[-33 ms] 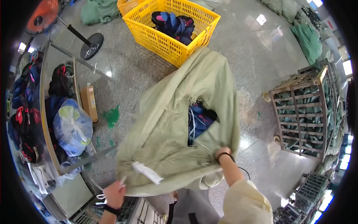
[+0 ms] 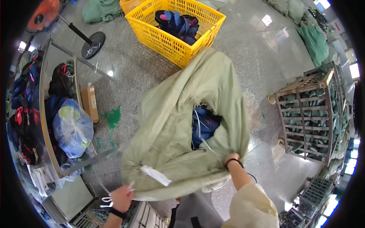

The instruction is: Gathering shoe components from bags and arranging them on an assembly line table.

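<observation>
A large pale green woven sack (image 2: 167, 125) spreads in front of me, its mouth partly open. Dark blue shoe-like pieces (image 2: 205, 131) show inside, with a thin white cord (image 2: 198, 125) across them. My left hand (image 2: 122, 197) is closed on the sack's near left edge, beside a white string (image 2: 107, 200). On the near right, my right hand (image 2: 232, 156) grips the sack's rim, its fingers partly hidden by cloth. A white label (image 2: 156, 175) hangs on the sack's near side. Beyond the sack, a yellow plastic crate (image 2: 152, 41) holds more dark blue shoe-like pieces (image 2: 180, 28) with pink parts.
On the left stand a metal-framed rack (image 2: 45, 114) of dark shoes, a clear plastic bag (image 2: 73, 131) and a cardboard box (image 2: 89, 103). An orange fan (image 2: 40, 18) has a round black base (image 2: 93, 45). A wheeled cage cart (image 2: 304, 123) full of dark green pieces stands right.
Both hands have shifted slightly to the right, still gripping the sack. Its near edge and right side have moved with them, and the label lies a little farther right.
</observation>
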Tool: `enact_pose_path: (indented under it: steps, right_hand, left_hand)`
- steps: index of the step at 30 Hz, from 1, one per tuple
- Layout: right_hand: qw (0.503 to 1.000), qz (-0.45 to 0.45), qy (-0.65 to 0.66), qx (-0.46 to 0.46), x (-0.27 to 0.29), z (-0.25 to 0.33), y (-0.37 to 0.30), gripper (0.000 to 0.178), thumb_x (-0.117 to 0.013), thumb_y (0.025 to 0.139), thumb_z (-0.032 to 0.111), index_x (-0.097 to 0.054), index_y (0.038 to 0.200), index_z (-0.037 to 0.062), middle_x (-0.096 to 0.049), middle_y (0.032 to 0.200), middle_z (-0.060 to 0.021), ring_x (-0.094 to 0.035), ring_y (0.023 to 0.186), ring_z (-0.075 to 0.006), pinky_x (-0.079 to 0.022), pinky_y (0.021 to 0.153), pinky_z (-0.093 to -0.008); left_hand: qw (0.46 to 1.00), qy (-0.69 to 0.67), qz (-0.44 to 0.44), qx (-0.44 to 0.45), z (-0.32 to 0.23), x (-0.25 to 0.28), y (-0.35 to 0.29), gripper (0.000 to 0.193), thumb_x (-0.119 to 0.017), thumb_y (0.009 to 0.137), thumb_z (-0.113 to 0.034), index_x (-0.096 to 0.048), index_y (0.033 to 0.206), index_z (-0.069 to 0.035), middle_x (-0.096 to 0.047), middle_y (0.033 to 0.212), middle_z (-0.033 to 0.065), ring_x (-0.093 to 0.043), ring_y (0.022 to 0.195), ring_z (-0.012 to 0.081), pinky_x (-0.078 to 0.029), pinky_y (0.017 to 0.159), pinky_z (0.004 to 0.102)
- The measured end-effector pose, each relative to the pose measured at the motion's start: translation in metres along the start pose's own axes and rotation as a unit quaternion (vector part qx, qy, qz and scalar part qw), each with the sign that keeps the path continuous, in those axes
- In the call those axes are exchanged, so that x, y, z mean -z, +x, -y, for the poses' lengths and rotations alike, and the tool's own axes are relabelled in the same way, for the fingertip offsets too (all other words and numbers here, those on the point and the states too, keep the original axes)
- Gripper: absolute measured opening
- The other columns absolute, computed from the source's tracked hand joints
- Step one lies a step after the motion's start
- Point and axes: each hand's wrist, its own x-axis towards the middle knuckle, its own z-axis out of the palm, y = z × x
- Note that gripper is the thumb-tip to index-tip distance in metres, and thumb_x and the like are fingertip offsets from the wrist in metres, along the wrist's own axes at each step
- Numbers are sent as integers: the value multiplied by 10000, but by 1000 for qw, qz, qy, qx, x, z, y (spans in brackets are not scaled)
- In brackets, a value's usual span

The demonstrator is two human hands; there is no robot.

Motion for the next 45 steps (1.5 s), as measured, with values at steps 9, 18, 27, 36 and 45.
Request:
enact_pose_path:
  steps: [9,18,27,36,45]
  right_hand:
    - [979,-189,58,55,63,-52,11,218,-455,794,143,-661,837,85,-632,931,-124,-622,852,-248,-502,679,-351]
    - [822,-534,196,12,112,39,144,369,-463,828,285,-488,1117,56,-540,1076,-148,-475,1073,-304,-422,850,-401]
    - [914,-145,379,10,134,26,124,689,-635,623,598,-599,1021,37,-597,1034,-158,-577,962,-295,-467,795,-383]
    - [770,-247,560,178,57,-34,-30,571,-653,649,420,-573,1043,16,-605,926,-214,-584,889,-342,-452,786,-371]
    - [331,-293,837,323,150,-227,-339,139,-495,814,80,-598,857,-4,-616,845,-65,-569,795,-155,-429,767,-278]
  left_hand:
    - [997,-49,49,-35,-10,-111,-13,163,-631,655,-194,-542,718,-73,-553,578,123,-553,519,316,-432,471,402]
    - [989,-78,124,24,-10,-121,-16,130,-544,761,-175,-600,821,-74,-571,685,164,-557,632,357,-432,552,430]
    - [986,-75,146,30,7,-133,-12,142,-545,766,-184,-597,815,-62,-577,676,153,-555,623,350,-431,549,431]
    - [995,-63,-16,-81,-2,-89,-32,197,-604,715,-294,-601,823,-129,-577,702,82,-579,591,294,-443,489,401]
    - [971,158,162,-76,53,-82,-77,192,-517,758,-258,-644,777,-115,-640,763,70,-624,722,252,-492,603,405]
